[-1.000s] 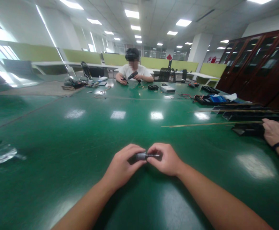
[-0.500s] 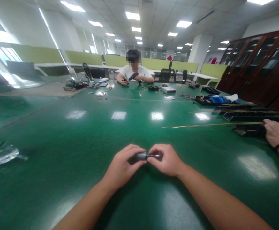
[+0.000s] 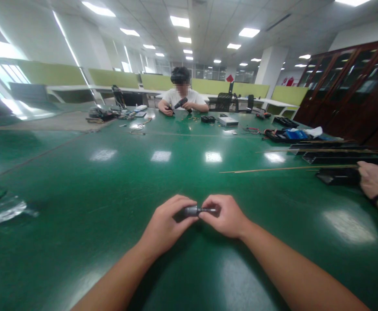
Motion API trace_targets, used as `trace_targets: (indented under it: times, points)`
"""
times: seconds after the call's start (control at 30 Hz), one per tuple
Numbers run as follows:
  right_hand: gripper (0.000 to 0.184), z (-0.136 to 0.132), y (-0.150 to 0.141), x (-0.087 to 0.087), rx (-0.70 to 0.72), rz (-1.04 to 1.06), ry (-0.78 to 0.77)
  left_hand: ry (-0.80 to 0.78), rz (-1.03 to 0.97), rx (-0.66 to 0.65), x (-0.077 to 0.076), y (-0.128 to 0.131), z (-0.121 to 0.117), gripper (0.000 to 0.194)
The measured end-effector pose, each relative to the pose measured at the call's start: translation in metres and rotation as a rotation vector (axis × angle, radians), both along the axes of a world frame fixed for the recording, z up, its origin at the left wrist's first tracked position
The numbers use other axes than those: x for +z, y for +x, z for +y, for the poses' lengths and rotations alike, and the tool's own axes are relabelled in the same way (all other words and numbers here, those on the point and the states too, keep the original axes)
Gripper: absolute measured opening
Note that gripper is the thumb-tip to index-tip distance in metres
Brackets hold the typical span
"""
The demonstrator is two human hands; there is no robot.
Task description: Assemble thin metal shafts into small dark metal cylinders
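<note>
Just above the table in front of me is a small grey metal cylinder with a thin shaft [image 3: 192, 211]; its exact kind is too small to make out. My left hand [image 3: 168, 220] is closed around the cylinder, thumb below and fingers above. At the other end, my right hand [image 3: 225, 216] pinches the dark, ridged-looking shaft near where it leaves the cylinder. The shaft's bright tip shows inside the curl of my right fingers, pointing right. Part of the cylinder's left end is hidden by my left hand.
Green table [image 3: 111, 190] all round. At right, another person's hand [image 3: 375, 179] rests on black channels [image 3: 334, 176] with thin rods [image 3: 273, 169]. Across sits a person [image 3: 184, 93] with a power drill [image 3: 180, 103]. Clear plastic [image 3: 5, 211] lies at left, a tool tray [image 3: 293, 134] far right.
</note>
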State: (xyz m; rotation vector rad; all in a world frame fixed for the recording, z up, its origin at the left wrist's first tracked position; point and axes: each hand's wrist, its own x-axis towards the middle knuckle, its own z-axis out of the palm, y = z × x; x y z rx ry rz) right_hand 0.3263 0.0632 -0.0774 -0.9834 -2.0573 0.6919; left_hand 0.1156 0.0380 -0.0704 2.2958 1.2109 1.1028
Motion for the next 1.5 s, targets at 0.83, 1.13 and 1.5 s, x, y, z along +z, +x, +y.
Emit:
trace_targets:
  times: [0.83,1.13,1.5]
  points:
    - [0.010,0.005,0.002,-0.002,-0.096,0.032,-0.023,-0.019,0.029,0.082,0.000,-0.013,0.006,0.024]
    - [0.015,0.008,-0.001,-0.008,-0.132,0.054,-0.095,-0.163,-0.191,0.491,0.009,-0.034,0.021,0.047]
    - [0.017,0.009,-0.003,-0.012,-0.086,0.016,-0.111,-0.328,-0.432,0.733,0.049,-0.074,-0.041,0.051]
